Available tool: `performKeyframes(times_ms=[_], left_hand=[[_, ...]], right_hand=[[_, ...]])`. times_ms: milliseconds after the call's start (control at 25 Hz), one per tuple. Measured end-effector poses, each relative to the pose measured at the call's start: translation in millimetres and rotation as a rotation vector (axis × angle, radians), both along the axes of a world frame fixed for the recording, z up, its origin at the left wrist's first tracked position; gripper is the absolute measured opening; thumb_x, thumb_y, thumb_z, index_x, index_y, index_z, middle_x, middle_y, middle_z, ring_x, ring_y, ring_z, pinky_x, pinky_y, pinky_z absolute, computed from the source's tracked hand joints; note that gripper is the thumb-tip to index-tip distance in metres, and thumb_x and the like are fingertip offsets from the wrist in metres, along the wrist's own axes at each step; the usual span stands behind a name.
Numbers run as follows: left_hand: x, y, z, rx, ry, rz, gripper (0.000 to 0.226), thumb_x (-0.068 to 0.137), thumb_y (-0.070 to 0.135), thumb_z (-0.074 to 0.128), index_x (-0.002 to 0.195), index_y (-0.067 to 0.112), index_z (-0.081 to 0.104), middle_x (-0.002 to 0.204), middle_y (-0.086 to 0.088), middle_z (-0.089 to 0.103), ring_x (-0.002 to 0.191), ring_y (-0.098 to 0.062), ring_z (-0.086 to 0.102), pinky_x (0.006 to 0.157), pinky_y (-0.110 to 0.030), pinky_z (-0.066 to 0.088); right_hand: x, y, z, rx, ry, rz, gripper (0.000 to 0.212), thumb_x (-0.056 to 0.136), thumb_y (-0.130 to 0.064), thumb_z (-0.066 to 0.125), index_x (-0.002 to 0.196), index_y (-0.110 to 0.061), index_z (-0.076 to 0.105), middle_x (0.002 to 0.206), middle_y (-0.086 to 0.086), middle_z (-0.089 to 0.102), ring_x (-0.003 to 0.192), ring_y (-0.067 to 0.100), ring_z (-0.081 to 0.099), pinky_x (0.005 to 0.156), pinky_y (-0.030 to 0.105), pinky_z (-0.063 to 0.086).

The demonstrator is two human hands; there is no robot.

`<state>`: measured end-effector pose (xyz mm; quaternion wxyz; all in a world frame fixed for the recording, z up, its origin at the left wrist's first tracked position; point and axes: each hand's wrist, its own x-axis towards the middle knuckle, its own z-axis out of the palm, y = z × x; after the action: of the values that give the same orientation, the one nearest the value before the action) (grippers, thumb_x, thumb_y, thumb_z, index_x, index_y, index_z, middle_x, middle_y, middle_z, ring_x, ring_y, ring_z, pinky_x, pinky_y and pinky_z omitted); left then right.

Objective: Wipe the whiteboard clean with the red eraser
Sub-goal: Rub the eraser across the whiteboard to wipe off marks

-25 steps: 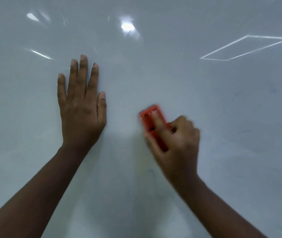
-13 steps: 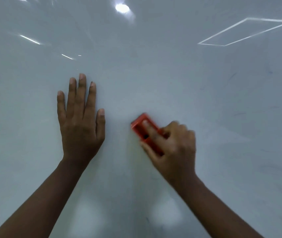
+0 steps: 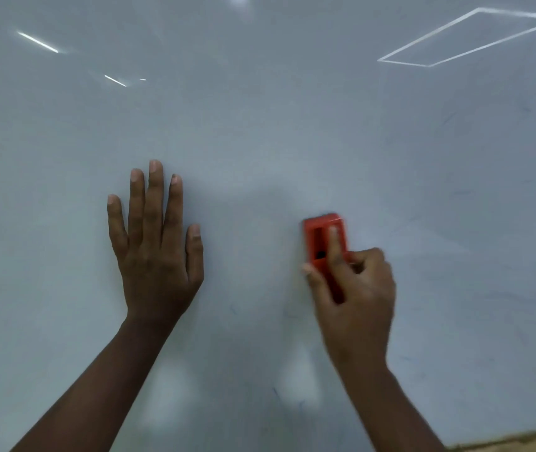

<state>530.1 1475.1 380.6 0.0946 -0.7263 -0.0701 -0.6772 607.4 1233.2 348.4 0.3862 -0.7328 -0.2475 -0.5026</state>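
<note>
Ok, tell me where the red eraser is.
In the head view, the red eraser sits right of centre on the whiteboard, gripped by the right hand.

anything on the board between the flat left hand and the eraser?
No objects. The head view shows only bare whiteboard between the left hand and the red eraser, which the right hand grips.

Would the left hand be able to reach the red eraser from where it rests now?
Probably yes: the left hand lies flat on the whiteboard with only bare board between it and the red eraser, though the right hand grips that.
</note>
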Motion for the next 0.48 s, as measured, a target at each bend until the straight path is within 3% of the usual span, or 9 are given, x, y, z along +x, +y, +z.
performKeyframes(times_ms=[120, 240, 360, 480], left_hand=[[-1.2, 0.4, -0.1, -0.005, -0.001, -0.014, 0.057, 0.111, 0.02, 0.045, 0.163, 0.002, 0.033, 0.17, -0.022, 0.026, 0.161, -0.039, 0.021, 0.13, -0.059, 0.014], [-0.2, 2.0, -5.6, -0.005, -0.004, -0.018, 0.057, 0.111, 0.02, 0.045, 0.164, 0.002, 0.032, 0.171, -0.021, 0.026, 0.161, -0.038, 0.022, 0.13, -0.06, 0.016], [-1.3, 4.6, -21.9, 0.003, 0.019, -0.012, 0.058, 0.111, 0.022, 0.045, 0.164, 0.002, 0.03, 0.172, -0.02, 0.024, 0.162, -0.034, 0.017, 0.131, -0.058, 0.014], [-5.6, 9.2, -54.3, 0.026, 0.057, -0.008, 0.061, 0.11, 0.022, 0.048, 0.164, 0.001, 0.029, 0.173, -0.019, 0.021, 0.163, -0.033, 0.014, 0.13, -0.058, 0.013]], right_hand=[[-33.1, 49.9, -49.0, -0.287, -0.107, 0.028, 0.045, 0.097, -0.045, 0.065, 0.14, -0.031, 0.065, 0.093, 0.008, 0.055, 0.079, 0.031, 0.051, 0.068, 0.041, 0.04], [-47.8, 70.2, -120.0, -0.434, -0.193, 0.042, 0.047, 0.091, -0.04, 0.079, 0.136, -0.038, 0.065, 0.091, 0.006, 0.058, 0.076, 0.027, 0.05, 0.071, 0.038, 0.038], [-44.7, 63.6, -144.9, -0.489, -0.17, 0.068, 0.058, 0.084, -0.042, 0.086, 0.136, -0.044, 0.061, 0.095, 0.003, 0.063, 0.081, 0.023, 0.054, 0.073, 0.038, 0.047], [-38.3, 49.4, -116.4, -0.374, -0.129, 0.059, 0.049, 0.085, -0.036, 0.085, 0.129, -0.047, 0.068, 0.105, 0.004, 0.068, 0.084, 0.027, 0.055, 0.075, 0.039, 0.043]])
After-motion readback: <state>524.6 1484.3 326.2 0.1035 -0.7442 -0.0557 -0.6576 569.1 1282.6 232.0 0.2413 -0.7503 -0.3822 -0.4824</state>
